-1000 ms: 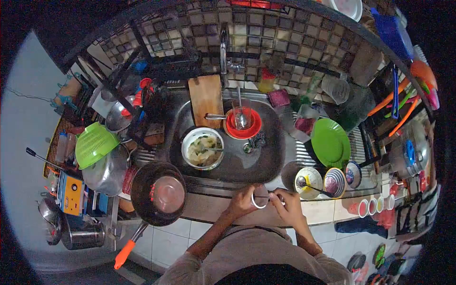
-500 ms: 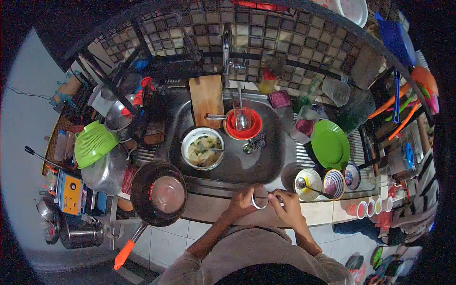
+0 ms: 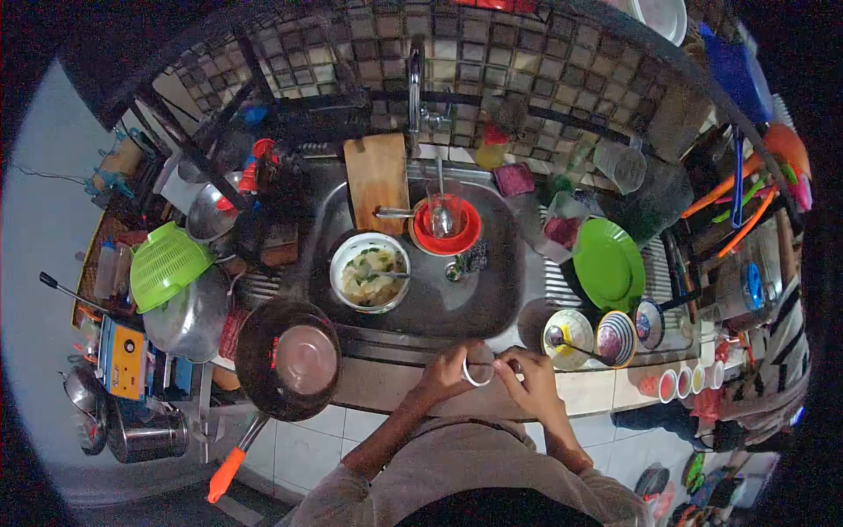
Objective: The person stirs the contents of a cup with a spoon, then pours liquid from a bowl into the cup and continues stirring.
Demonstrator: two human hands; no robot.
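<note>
Near the front edge of the sink, my left hand [image 3: 446, 372] is wrapped around a small cup with a white rim [image 3: 479, 367], tilted so that its mouth faces me. My right hand [image 3: 530, 379] is just to the right, fingers pinched together close to the cup's rim. What the pinch holds is too small to make out. Behind the hands, in the sink [image 3: 457, 312], stand a white bowl of food with a spoon [image 3: 370, 272] and red-orange bowls [image 3: 470, 235] with a clear glass and a spoon in them.
A wooden board [image 3: 376, 180] leans at the back of the sink. To the left lies a frying pan with an orange handle [image 3: 250, 360]. On the right are a green plate [image 3: 608, 263], a bowl with a spoon [image 3: 569, 353], a striped bowl [image 3: 617, 340] and several cups [image 3: 683, 384].
The view has shifted slightly, so the whole scene sits a little further left. My hands keep nearly the same hold on the cup and beside it.
</note>
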